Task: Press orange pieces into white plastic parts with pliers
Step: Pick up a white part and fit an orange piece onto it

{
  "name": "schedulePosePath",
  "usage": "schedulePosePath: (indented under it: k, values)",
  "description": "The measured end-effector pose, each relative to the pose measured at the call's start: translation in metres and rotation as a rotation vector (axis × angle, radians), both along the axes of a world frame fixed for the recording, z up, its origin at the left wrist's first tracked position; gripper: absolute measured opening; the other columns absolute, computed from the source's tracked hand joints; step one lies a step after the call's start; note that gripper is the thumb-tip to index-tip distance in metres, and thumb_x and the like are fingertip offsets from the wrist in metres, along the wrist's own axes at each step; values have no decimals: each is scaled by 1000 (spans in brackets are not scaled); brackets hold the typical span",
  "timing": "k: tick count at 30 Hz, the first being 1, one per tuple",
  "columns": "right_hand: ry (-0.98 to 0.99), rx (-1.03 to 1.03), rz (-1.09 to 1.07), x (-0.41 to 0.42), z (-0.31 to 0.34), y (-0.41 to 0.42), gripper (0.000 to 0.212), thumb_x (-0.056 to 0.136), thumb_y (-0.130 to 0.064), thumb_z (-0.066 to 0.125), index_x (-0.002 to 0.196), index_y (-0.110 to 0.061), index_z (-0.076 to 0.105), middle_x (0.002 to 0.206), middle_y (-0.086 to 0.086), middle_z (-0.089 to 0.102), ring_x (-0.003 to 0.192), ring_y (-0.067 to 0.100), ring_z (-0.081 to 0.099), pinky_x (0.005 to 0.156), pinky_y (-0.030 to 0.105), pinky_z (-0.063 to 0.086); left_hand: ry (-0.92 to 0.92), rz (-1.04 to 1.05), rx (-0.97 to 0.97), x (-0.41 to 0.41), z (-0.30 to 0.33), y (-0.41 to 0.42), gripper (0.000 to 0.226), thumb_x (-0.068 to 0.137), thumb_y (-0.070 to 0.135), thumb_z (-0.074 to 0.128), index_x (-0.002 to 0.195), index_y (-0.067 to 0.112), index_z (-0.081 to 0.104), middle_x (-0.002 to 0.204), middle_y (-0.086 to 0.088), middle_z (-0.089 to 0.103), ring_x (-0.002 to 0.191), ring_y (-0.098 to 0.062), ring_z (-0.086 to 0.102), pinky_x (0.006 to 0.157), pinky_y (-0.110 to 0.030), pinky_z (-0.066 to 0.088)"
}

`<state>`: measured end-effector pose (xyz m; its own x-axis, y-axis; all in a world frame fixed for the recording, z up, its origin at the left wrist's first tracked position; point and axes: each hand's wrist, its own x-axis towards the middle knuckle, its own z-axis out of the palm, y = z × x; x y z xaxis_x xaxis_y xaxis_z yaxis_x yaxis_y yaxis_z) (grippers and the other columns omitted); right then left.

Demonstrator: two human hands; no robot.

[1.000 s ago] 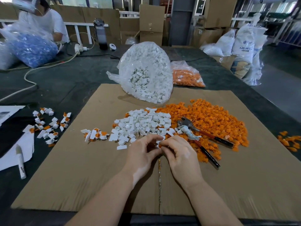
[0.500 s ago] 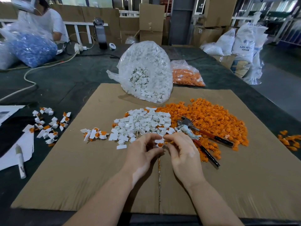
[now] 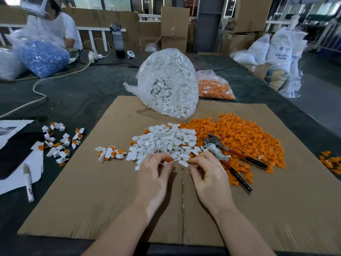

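An orange piece [image 3: 168, 159] is pinched in the curled fingertips of the left hand [image 3: 154, 174], while a white plastic part [image 3: 183, 163] is pinched by the right hand [image 3: 206, 174], both held just above the near edge of the white parts heap [image 3: 164, 143] on the cardboard sheet [image 3: 92, 200]. The pliers [image 3: 227, 154] are seen lying untouched just right of the hands, on the near edge of the orange heap [image 3: 239, 137]. Farther back, a clear bag of white parts [image 3: 169, 84] is propped, with a bag of orange pieces [image 3: 214, 85] to its right.
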<state>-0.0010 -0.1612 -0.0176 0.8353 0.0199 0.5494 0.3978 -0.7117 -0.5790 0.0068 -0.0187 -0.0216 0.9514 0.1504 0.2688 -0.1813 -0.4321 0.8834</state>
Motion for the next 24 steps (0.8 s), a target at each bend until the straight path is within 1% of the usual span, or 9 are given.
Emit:
schedulePosePath:
  k: [3,6,10,12,14,17,19,21,24]
  values:
    - [2,-15,-7,0,-1,1,7,82,0,66,84,-6,69,84,-2,59,82,11,56,73,17,44,-43,185,42,0,-2,18,10,86,14,63,88,23,65,90,10,42,97,-20,48,84,-24,35]
    - [-1,-22,-9,0,-2,1,9,80,3,67,82,-5,69,83,-1,59,82,11,55,73,14,43,-3,388,146,7,-4,42,10,87,10,61,92,15,69,95,4,40,103,-27,46,88,-24,30]
    - [-6,-48,-22,0,-3,1,11,79,4,68,81,-6,69,82,-2,59,80,10,55,73,13,42,87,509,259,12,-5,61,15,90,11,57,96,16,70,102,-5,45,108,-29,39,96,-39,32]
    - [-4,-51,-42,0,-4,1,11,78,4,68,81,-6,69,81,-2,60,80,11,56,73,13,42,111,539,307,12,-5,61,17,90,13,56,98,19,70,110,-9,48,111,-29,37,96,-41,31]
    - [-25,-56,-90,1,-4,1,12,77,5,70,80,-6,70,80,-1,62,81,15,58,75,15,42,112,547,354,11,-5,59,14,88,20,60,98,22,70,115,-7,47,114,-26,32,96,-41,28]
    - [-79,-63,-245,3,-5,1,13,73,6,73,77,-7,71,79,3,65,80,23,61,71,34,47,88,493,452,9,-6,55,17,80,35,69,94,27,69,110,3,45,111,-18,26,92,-35,19]
    - [-54,-73,-391,3,-6,0,13,73,3,73,79,-9,71,82,4,67,83,28,61,72,37,41,104,453,528,9,-5,54,19,77,39,71,93,29,70,104,8,42,114,-18,26,88,-31,16]
    - [-12,-104,-492,3,-7,0,13,75,0,72,83,-10,72,88,5,67,85,32,60,74,40,37,131,424,558,11,-5,54,16,79,38,71,92,29,71,100,12,36,115,-18,26,86,-30,14]
    - [23,-132,-540,4,-8,0,12,76,-3,72,86,-10,73,90,7,67,86,33,58,76,40,35,123,415,547,11,-5,55,13,79,35,72,89,27,71,99,12,34,112,-18,27,84,-30,14]
